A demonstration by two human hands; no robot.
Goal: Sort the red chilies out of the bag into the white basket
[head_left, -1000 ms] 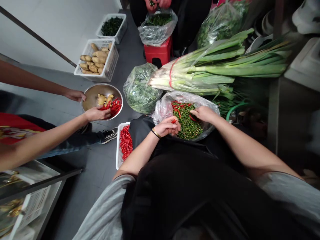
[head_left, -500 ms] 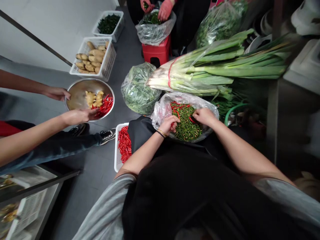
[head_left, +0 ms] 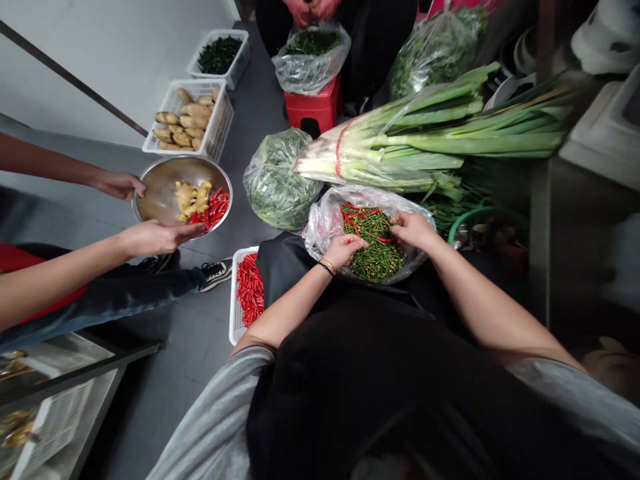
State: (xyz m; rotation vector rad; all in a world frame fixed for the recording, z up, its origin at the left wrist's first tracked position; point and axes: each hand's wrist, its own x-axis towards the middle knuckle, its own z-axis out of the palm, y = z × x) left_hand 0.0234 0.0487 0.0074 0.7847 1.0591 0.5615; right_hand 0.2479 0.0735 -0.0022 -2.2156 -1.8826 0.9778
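Observation:
A clear plastic bag [head_left: 324, 219] sits on my lap, filled with green chili stems [head_left: 377, 257] and a few red chilies [head_left: 353, 217]. My left hand [head_left: 344, 250], a bracelet on its wrist, rests at the bag's near left edge with fingers drawn together over the pile. My right hand [head_left: 411, 229] is curled into the pile at the bag's right side, next to a red chili. What either hand pinches is hidden. A white basket of red chilies [head_left: 249, 288] stands on the floor by my left knee.
Another person's hands [head_left: 153, 237] hold a steel bowl [head_left: 157, 190] with ginger and red chilies at left. Behind are a ginger basket [head_left: 193, 120], a bag of greens [head_left: 277, 180], tied leeks [head_left: 415, 143], a red stool [head_left: 315, 107] and a third person's bag [head_left: 310, 57].
My left hand moved from my lap edge into the bag's pile; the red chili it held no longer shows. The other person shifted the steel bowl slightly left and tilted it.

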